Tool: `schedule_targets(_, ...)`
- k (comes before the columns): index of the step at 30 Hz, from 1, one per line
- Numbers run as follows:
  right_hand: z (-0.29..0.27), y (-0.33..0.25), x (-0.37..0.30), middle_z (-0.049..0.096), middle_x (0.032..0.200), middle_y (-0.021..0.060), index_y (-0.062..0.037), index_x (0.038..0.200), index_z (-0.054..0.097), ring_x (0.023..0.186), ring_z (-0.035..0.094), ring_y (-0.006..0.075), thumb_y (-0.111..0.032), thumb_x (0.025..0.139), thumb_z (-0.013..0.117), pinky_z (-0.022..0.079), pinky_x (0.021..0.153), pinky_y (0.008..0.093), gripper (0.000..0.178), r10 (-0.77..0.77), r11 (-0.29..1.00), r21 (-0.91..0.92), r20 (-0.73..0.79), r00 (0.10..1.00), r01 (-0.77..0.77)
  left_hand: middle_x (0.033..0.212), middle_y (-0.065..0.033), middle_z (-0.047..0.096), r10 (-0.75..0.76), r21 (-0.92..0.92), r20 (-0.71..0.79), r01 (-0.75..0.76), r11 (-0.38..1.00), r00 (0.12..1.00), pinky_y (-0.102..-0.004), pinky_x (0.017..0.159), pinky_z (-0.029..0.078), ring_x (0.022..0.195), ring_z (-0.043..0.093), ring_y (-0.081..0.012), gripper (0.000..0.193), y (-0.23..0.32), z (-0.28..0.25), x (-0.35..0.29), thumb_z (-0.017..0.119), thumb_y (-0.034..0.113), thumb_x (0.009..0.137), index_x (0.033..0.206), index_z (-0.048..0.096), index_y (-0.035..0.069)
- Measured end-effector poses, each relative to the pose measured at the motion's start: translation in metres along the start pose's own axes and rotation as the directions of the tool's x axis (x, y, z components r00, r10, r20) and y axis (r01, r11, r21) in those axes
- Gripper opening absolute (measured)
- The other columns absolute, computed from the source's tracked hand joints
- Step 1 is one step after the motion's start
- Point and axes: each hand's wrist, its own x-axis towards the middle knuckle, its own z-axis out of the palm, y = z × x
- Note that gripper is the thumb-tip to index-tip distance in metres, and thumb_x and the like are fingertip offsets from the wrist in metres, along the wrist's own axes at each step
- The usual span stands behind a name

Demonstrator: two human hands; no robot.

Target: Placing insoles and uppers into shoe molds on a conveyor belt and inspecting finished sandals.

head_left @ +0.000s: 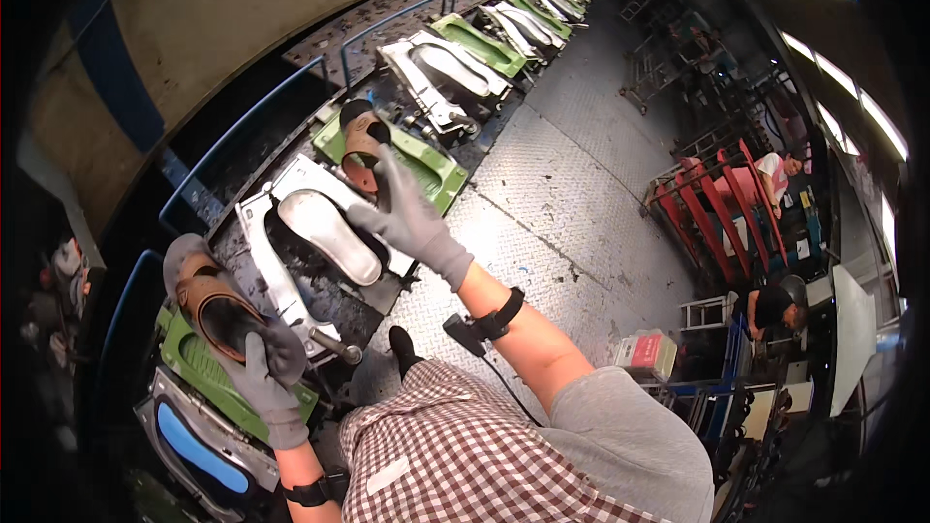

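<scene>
My left hand (pixel 262 389) holds a grey-soled brown sandal (pixel 231 308) above a green mould (pixel 184 353); my thumb presses at its opening, the other fingers hidden behind it. My right hand (pixel 415 225) is spread, thumb apart from the fingers, whose tips overlap a brown strap upper (pixel 362 150) at the wall-side end of another green mould (pixel 436 174); I can't tell whether they touch. A silver mould (pixel 329 237) sits between my hands, a lever (pixel 334 345) jutting from its floor-side corner. Blue rails (pixel 237 148) fence the row's wall-side edge. Past the metal floor (pixel 552 203) stand a box (pixel 646 353) and a red rack (pixel 746 223), one person (pixel 773 179) beside it.
</scene>
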Motion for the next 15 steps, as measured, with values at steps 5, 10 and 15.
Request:
schedule_targets(5,0.013,-0.008,-0.038,0.061,0.128,0.0174,-0.0032,0.15,0.038,0.099,0.067,0.0266,-0.024,0.095,0.061,0.056,0.075,0.0307,0.063,0.203,0.49,0.565,0.666,0.717,-0.664,0.14,-0.0157,0.049,-0.128,0.205,0.379,0.052,0.977,0.916,-0.031,0.097,0.049,0.119,0.056,-0.0212,0.061,-0.066,0.119,0.006,0.059,0.021,0.101,0.151,0.032,-0.001)
schedule_targets(10,-0.024,0.062,-0.008,0.071,0.108,0.0139,-0.0057,0.136,0.057,0.096,0.067,0.0208,-0.021,0.095,0.056,0.053,0.087,0.0364,0.044,0.487,0.716,0.275,0.463,0.741,-0.642,0.155,-0.0228,0.033,-0.204,0.175,-0.01,0.203,0.963,0.979,-0.041,0.115,0.035,0.139,0.04,-0.0303,0.08,-0.13,0.152,0.045,0.057,0.033,0.101,0.158,0.015,-0.003)
schedule_targets(15,0.007,0.078,0.04,0.068,0.118,0.0127,-0.0062,0.137,0.057,0.105,0.064,0.0209,-0.018,0.095,0.058,0.05,0.095,0.0356,0.044,0.155,0.694,0.558,0.501,0.851,-0.455,0.131,-0.006,0.057,-0.382,-0.27,0.401,0.506,0.82,0.833,-0.0375,0.107,0.043,0.116,0.057,-0.0215,0.052,-0.213,0.084,0.131,0.042,0.048,0.107,0.14,0.049,0.01)
